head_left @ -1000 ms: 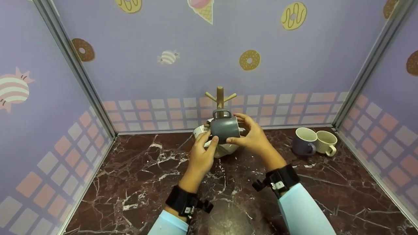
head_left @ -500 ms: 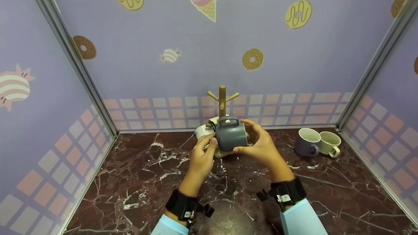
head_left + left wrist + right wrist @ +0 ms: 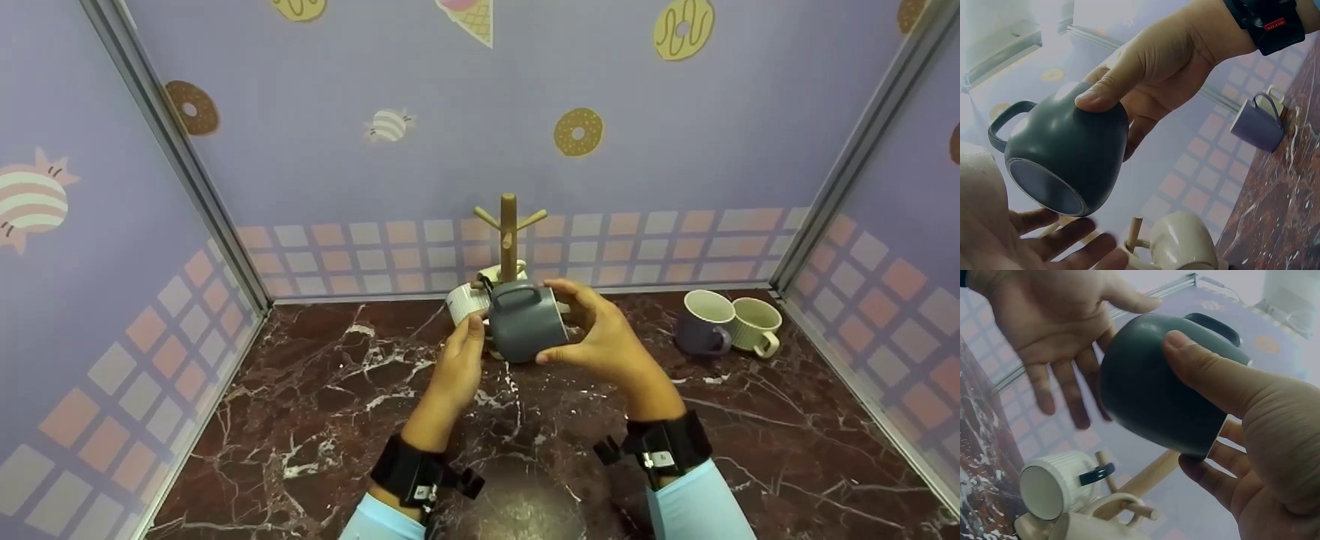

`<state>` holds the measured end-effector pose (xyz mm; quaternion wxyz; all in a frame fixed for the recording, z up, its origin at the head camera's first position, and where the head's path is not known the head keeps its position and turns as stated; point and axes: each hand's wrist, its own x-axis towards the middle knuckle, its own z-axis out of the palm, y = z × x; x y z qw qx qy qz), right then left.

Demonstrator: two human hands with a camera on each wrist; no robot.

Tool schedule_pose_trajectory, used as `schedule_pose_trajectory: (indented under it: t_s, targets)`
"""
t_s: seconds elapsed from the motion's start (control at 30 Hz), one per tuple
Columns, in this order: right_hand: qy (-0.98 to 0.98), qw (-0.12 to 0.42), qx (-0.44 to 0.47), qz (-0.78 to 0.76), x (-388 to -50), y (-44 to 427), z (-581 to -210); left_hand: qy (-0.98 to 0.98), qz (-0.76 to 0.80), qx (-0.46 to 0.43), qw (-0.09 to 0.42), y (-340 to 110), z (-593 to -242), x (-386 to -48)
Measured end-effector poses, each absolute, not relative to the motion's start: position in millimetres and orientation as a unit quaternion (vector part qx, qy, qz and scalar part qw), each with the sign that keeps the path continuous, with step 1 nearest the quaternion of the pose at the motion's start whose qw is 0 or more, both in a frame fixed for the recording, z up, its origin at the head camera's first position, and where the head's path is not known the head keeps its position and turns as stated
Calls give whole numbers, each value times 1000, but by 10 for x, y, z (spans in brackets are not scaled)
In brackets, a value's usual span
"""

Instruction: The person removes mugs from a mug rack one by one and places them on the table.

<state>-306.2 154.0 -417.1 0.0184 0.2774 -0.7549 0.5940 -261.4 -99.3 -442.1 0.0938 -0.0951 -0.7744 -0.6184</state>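
Note:
My right hand (image 3: 604,341) holds a dark grey mug (image 3: 527,330) in front of the wooden mug rack (image 3: 508,247). Its thumb presses the mug's side while the fingers wrap behind, near the rim. The mug is tipped on its side, handle upward and base toward my left hand (image 3: 457,367). In the left wrist view, the left fingers (image 3: 1067,239) are spread and straight beside the base (image 3: 1044,188); whether they touch it I cannot tell. A white ribbed mug (image 3: 1050,486) with a dark handle and a cream mug (image 3: 1182,242) hang low on the rack.
At the back right, a purple mug (image 3: 701,330) and a pale green ribbed mug (image 3: 755,328) stand upright side by side on the dark marbled tabletop (image 3: 300,420). Upper rack pegs (image 3: 532,218) stick out bare. Patterned panels (image 3: 337,172) enclose the back and both sides.
The grey mug has come down and nearer, and it tilts more. My left hand has loosened from its base, fingers now straightened. The right hand keeps its hold.

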Motion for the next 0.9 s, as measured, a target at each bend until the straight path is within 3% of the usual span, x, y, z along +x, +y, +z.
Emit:
schedule_pose_trajectory:
  t_s: [0.23, 0.53, 0.9]
  targets:
    - [-753, 30, 347, 558, -3004, 1607, -4088, -744, -650, -149, 43, -1027, -4439, -2637]
    - [-770, 2, 398, 498, -2932, 1647, -4029, -671, -709, -200, -86, -1103, -4462, -2670]
    - [-765, -17, 405, 501, -2926, 1678, -4031, -616, -746, -217, -129, -1114, -4526, -2689]
